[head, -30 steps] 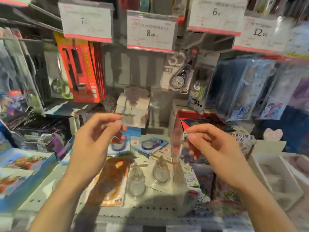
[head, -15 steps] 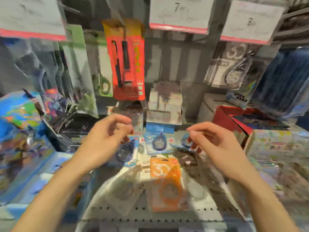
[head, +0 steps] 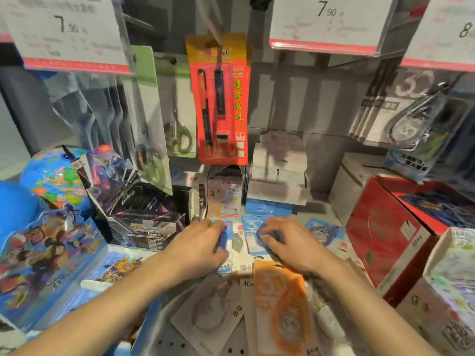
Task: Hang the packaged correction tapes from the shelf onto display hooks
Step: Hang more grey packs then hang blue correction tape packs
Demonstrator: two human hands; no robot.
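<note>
Several packaged correction tapes lie flat on the perforated shelf. My left hand reaches down and its curled fingers grip the left edge of a blue pack. Just to the right, my right hand curls its fingertips over the round blister of a second blue pack. A third blue pack lies to the right of that hand. Nearer me lie an orange pack and a grey-white pack. Grey correction tape packs hang on a hook at the upper right.
A red pen pack and scissors packs hang above the shelf behind price tags. A black card box stands at the left, a red box at the right, and white boxes behind the hands.
The view has swung left and down. Both hands dropped from a raised pinching pose onto the blue packs lying on the shelf.
</note>
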